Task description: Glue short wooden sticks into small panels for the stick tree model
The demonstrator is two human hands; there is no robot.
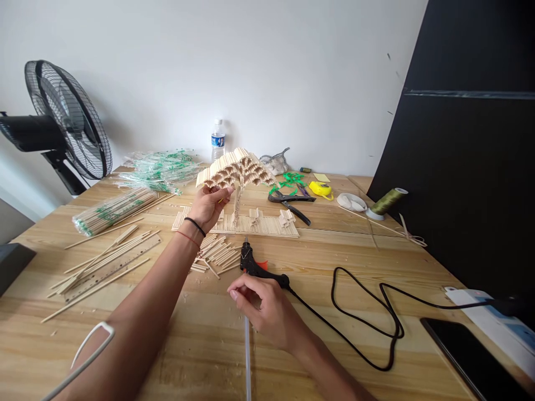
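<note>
My left hand [211, 207] is closed on the edge of the roof of a wooden stick model [238, 170], shaped like a tree or parasol. Its trunk rises from a slatted base [225, 228] bearing small stick-built seats. My right hand [265, 306] is in front of the base, fingers curled and thumb and fingertips close together; anything pinched there is too small to make out. Just beyond it a black glue gun [263, 269] with an orange trigger lies on the table. A clear glue stick [247, 356] extends from the gun toward me, passing beneath my right hand.
Cut sticks [219, 252], a ruler [112, 267] and bagged sticks [117, 209] lie left. Pliers-like cutters [292, 201], a yellow tape measure [321, 189] and a thread spool [387, 203] are farther back. The black cord [359, 317] loops right, near a phone [468, 356]. A fan [69, 122] stands left.
</note>
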